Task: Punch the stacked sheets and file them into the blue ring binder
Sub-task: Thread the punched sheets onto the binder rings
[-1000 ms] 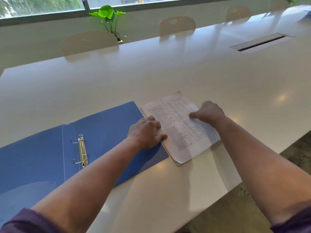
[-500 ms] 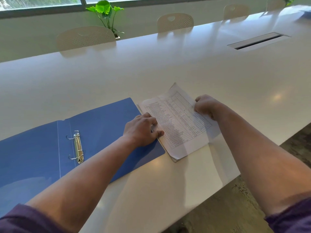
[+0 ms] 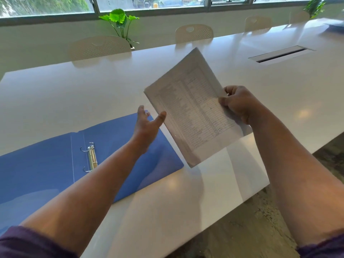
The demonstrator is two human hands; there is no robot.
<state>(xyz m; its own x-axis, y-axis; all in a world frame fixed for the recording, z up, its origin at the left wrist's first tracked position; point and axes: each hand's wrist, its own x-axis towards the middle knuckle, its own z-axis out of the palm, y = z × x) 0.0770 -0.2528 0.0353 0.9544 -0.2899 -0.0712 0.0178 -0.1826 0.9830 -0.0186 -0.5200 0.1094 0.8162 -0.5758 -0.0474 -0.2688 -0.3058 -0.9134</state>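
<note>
A stack of printed sheets (image 3: pixel 193 110) with a table on the top page is tilted up in the air above the white table. My right hand (image 3: pixel 240 105) grips its right edge, thumb on top. My left hand (image 3: pixel 148 125) is spread open just left of the stack's left edge, thumb tip close to the paper; whether it touches I cannot tell. The blue ring binder (image 3: pixel 46 168) lies open and flat on the table at the left, its metal ring mechanism (image 3: pixel 91 157) with rings standing open. No hole punch is in view.
The long white table (image 3: pixel 186 192) has its near edge at the lower right, with floor beyond. A cable slot (image 3: pixel 281 55) is set in the tabletop at the far right. Chairs (image 3: pixel 99 46) and a green plant (image 3: pixel 120 21) stand along the far side under the windows.
The stack was lying on the table under both hands. My right hand has lifted it off the table and tilted it up; my left hand has come off it and opened.
</note>
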